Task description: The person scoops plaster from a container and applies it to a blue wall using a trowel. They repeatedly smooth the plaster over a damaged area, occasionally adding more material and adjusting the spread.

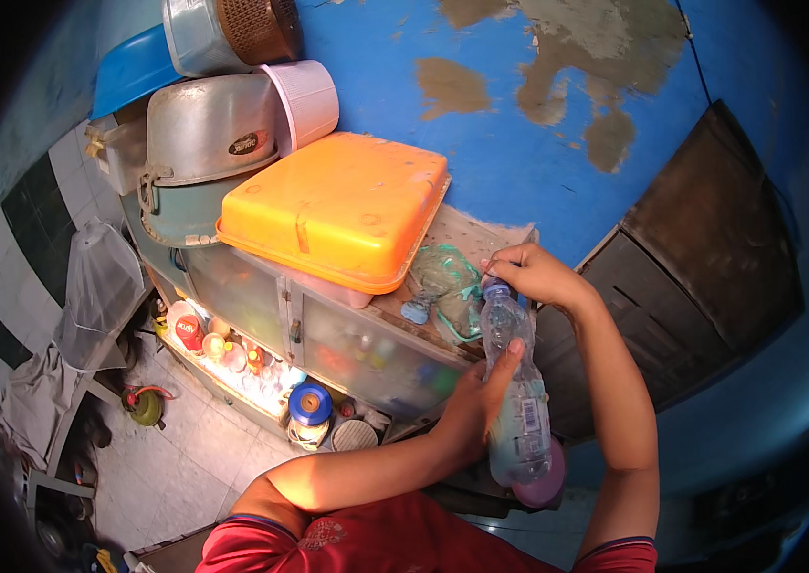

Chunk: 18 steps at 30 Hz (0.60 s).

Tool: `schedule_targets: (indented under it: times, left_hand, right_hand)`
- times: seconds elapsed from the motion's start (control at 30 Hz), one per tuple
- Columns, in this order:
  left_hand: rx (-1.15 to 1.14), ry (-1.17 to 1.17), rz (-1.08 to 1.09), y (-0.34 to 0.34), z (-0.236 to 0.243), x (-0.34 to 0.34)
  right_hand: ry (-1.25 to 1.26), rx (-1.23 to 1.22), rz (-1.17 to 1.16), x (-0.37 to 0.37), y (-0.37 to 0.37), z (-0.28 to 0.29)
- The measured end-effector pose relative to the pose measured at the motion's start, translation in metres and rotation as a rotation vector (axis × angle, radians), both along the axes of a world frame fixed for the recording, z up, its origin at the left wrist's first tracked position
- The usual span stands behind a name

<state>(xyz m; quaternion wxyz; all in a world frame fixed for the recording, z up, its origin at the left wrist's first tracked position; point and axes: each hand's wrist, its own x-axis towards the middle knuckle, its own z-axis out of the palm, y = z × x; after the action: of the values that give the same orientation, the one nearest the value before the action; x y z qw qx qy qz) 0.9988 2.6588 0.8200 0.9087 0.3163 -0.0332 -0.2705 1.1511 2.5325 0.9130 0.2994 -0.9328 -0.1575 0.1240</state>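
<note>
A large clear plastic bottle [525, 435] is held upright in front of the cabinet. My left hand [479, 401] grips its middle, thumb along the near side. My right hand [528, 272] pinches at the blue cap at its top, fingertips together. Just left of the bottle, on the cabinet top [433, 234], lie crumpled green-tinted plastic bags [452, 282] with a small blue item [414, 310]. A pink round object [546, 487] shows partly behind the bottle's lower end.
An orange lidded box [333, 205], metal pots [209, 119] and plastic tubs [304, 95] crowd the cabinet [337, 339]. Items fill its lit lower shelf [223, 349]. A dark panel [700, 248] stands at right. A small green gas cylinder [145, 406] is on the floor at left.
</note>
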Motion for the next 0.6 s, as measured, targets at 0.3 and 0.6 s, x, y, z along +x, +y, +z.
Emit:
schedule_targets:
  times: [0.3, 0.6]
  left_hand:
    - [-0.095, 0.155, -0.058, -0.0015, -0.0003, -0.0036]
    - [-0.122, 0.152, -0.085, -0.0003, -0.0028, -0.0025]
  right_hand:
    - [0.099, -0.152, 0.024, 0.0061, 0.0006, -0.0079]
    - [0.090, -0.090, -0.010, 0.0010, 0.0032, -0.0095]
